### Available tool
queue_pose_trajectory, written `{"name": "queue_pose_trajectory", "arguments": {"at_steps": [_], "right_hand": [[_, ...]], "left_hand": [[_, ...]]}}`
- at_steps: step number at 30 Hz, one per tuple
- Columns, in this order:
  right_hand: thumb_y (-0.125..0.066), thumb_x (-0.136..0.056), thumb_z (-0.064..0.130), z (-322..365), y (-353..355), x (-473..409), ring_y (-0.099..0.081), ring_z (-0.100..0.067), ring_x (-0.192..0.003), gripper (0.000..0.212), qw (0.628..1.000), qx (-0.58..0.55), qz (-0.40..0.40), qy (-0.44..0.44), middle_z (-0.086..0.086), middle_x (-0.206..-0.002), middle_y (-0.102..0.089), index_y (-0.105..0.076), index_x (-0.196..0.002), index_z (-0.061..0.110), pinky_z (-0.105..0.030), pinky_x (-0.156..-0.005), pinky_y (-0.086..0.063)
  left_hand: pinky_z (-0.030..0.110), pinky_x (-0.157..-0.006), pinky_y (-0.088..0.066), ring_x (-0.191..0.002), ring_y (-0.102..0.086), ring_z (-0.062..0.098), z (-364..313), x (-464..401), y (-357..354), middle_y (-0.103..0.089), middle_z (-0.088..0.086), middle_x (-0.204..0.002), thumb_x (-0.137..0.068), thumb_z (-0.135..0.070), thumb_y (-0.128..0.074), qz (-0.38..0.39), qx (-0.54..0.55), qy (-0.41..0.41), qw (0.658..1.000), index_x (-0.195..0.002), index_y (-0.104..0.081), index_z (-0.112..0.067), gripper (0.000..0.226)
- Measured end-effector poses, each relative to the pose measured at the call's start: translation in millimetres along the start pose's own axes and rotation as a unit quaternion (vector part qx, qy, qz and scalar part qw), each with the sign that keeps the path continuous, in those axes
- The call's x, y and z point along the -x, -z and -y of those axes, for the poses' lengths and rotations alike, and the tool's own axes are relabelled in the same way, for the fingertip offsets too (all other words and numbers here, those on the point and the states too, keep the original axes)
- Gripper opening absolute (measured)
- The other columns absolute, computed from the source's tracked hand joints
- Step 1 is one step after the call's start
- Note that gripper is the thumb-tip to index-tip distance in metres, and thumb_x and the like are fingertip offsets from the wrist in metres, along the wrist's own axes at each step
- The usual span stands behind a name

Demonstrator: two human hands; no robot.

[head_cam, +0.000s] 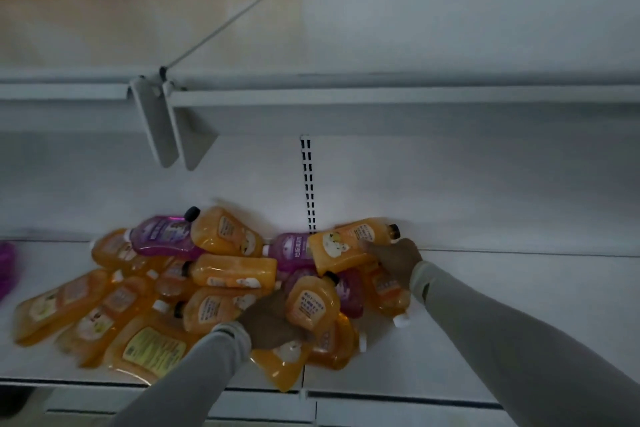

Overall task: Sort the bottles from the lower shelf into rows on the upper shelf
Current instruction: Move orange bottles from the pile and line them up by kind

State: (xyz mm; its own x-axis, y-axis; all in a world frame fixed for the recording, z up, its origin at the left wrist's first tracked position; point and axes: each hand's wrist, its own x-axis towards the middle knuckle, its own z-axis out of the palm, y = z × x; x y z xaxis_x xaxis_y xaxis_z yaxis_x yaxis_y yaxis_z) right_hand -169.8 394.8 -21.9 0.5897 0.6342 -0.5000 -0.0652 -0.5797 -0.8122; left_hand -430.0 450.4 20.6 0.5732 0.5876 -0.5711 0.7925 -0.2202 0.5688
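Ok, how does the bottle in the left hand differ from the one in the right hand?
The left hand grips its orange bottle nearly upright, cap up, at the front of the pile. The right hand holds its orange bottle lying sideways, cap pointing right, at the back of the lower shelf. The left bottle's label shows text; the right one's shows a picture. Both are orange with dark caps.

Bottles [221, 288] heaped on lower shelf [485, 305]
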Motion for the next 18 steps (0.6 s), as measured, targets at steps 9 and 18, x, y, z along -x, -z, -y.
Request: {"name": "queue_pose_trajectory", "arguments": {"at_steps": [9, 18], "right_hand": [[-0.082, -0.077, 0.023, 1, -12, 20, -0.074, -0.029, -0.086, 0.043, 0.984, -0.170, 0.026, 0.042, -0.014, -0.102, -0.074, -0.063, -0.113, 0.008, -0.048, -0.076, -0.061], [-0.082, -0.076, 0.028, 14, 21, 92, -0.065, -0.019, -0.094, 0.042, 0.988, 0.034, 0.008, 0.151, -0.002, -0.103, -0.067, -0.059, -0.110, 0.016, -0.035, -0.080, -0.056]], "left_hand": [[0.032, -0.104, -0.042, -0.123, -0.053, 0.017, -3, 9, -3, -0.057, -0.008, -0.125, -0.073, -0.031, -0.081, -0.013, -0.025, -0.020, 0.999, -0.126, -0.043, -0.032, 0.065], [0.033, -0.106, -0.041, -0.124, -0.050, 0.017, 13, 61, -4, -0.051, -0.009, -0.129, -0.073, -0.036, -0.080, -0.076, -0.051, -0.062, 0.994, -0.131, -0.036, -0.029, 0.073]]}}
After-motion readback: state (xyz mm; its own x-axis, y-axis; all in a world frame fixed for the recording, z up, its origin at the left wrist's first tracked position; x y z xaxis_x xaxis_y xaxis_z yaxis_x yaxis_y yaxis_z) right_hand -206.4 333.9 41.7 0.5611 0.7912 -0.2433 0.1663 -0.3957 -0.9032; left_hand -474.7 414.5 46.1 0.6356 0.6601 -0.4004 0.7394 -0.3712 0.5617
